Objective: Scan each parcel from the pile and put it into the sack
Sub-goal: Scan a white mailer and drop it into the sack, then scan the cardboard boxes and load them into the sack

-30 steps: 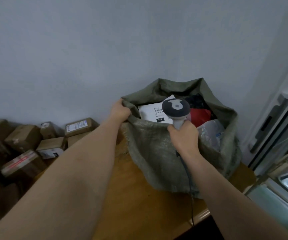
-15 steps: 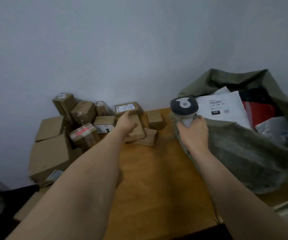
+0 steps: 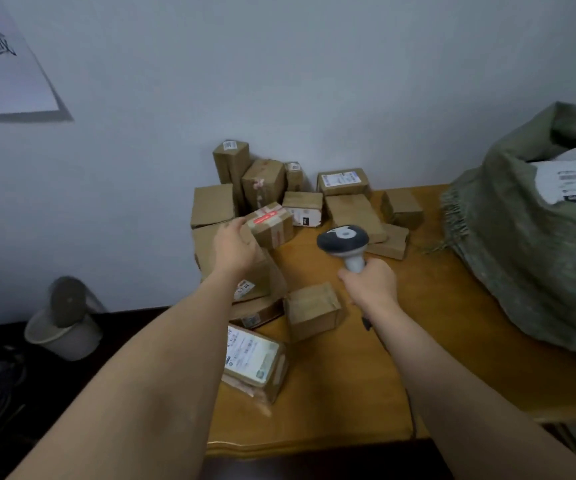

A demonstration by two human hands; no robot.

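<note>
Cardboard, red-taped: the small parcel (image 3: 272,224) sits in the left hand (image 3: 236,245), apparently just lifted off the pile (image 3: 300,202). Right hand (image 3: 369,285) grips the scanner (image 3: 343,242), just right of it (sack (image 3: 529,244) farther right).

Fourteen cardboard boxes (image 3: 347,211) can be counted, clustered from the centre of the frame to lower centre; some overlap, so the count is approximate. One scanner (image 3: 343,240) at centre. One sack (image 3: 508,258) at the right edge, with one white parcel (image 3: 572,183) showing in its mouth. One bin (image 3: 63,329) at lower left. One paper sheet (image 3: 5,60) at upper left. Two hands: left (image 3: 234,249), right (image 3: 371,284).
</note>
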